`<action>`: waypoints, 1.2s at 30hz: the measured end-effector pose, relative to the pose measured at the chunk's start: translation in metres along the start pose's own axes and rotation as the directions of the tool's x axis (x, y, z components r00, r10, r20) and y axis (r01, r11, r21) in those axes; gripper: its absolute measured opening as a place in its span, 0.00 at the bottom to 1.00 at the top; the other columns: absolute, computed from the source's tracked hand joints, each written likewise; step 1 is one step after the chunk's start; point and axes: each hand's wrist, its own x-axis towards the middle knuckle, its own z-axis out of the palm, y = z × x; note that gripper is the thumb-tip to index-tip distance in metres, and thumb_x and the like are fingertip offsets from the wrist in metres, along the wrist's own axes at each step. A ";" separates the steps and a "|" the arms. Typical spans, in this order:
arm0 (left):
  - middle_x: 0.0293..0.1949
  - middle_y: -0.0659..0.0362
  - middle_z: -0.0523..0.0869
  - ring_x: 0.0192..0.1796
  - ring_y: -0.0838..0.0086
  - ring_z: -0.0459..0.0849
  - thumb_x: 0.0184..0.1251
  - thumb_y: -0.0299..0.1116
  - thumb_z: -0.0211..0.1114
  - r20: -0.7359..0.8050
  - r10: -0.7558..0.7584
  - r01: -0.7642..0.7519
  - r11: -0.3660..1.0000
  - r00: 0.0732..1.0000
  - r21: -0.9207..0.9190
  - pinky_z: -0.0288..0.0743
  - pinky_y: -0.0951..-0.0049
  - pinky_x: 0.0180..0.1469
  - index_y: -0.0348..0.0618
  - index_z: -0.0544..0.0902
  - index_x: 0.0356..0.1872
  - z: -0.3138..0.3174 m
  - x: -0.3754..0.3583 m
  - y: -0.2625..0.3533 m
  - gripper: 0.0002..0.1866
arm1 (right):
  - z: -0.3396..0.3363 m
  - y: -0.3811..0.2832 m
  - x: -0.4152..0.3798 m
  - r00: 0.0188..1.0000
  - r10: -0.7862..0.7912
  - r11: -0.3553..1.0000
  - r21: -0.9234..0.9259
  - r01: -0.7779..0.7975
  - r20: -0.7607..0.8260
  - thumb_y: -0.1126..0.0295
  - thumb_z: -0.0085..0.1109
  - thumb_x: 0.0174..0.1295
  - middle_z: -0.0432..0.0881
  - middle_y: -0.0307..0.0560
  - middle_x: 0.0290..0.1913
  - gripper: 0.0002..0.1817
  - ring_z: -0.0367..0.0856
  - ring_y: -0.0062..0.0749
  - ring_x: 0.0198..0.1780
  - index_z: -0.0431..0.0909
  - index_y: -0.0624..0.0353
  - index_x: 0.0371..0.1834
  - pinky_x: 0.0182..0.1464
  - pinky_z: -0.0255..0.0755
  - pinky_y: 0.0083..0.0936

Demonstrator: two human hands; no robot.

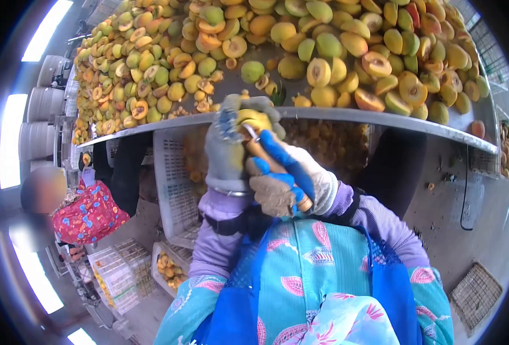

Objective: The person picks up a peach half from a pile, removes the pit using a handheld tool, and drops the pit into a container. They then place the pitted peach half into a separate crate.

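Note:
My left hand (223, 152), in a grey work glove, is closed around a yellow peach (255, 118) just above the table's near edge. In my right hand (297, 175), gloved in white and blue, is a pitting knife with a wooden handle (260, 150). Its short metal end meets the near side of the peach, and the handle's butt shows below my fingers. The exact shape of the blade is hidden by the fruit and my fingers. Both hands are close together, over a white plastic crate (177, 187).
A metal table (346, 114) ahead bears heaps of whole and halved peaches (329, 43). Fruit pieces lie in the crate under its edge. Another person in a red patterned garment (91, 213) is at the left. More crates (119, 270) stand lower left; a wire-like basket (475, 293) lies right.

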 end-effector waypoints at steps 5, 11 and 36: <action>0.31 0.48 0.84 0.29 0.63 0.84 0.77 0.51 0.50 0.094 -0.054 0.063 0.993 0.994 -0.095 0.81 0.69 0.34 0.34 0.80 0.39 -0.018 -0.009 0.015 0.26 | 0.011 0.018 0.012 0.999 0.014 0.999 0.036 -0.016 0.045 0.47 0.38 0.76 0.61 0.37 0.11 0.25 0.58 0.24 0.07 0.64 0.50 0.24 0.13 0.55 0.23; 0.30 0.50 0.84 0.32 0.67 0.82 0.76 0.51 0.47 0.481 0.077 -0.315 0.842 0.874 0.438 0.76 0.70 0.39 0.33 0.81 0.34 -0.020 0.026 0.015 0.27 | 0.001 0.000 0.003 0.992 -0.115 0.966 -0.237 0.100 -0.049 0.46 0.37 0.76 0.64 0.35 0.15 0.24 0.61 0.22 0.10 0.67 0.54 0.33 0.13 0.60 0.21; 0.40 0.52 0.88 0.39 0.70 0.87 0.66 0.39 0.63 0.473 0.170 -0.430 0.736 0.865 0.523 0.82 0.70 0.43 0.37 0.78 0.55 -0.038 0.113 0.007 0.21 | 0.014 -0.044 -0.019 0.416 -0.906 -0.205 -0.943 -0.262 0.081 0.51 0.45 0.74 0.77 0.57 0.23 0.21 0.78 0.50 0.26 0.73 0.61 0.40 0.30 0.71 0.42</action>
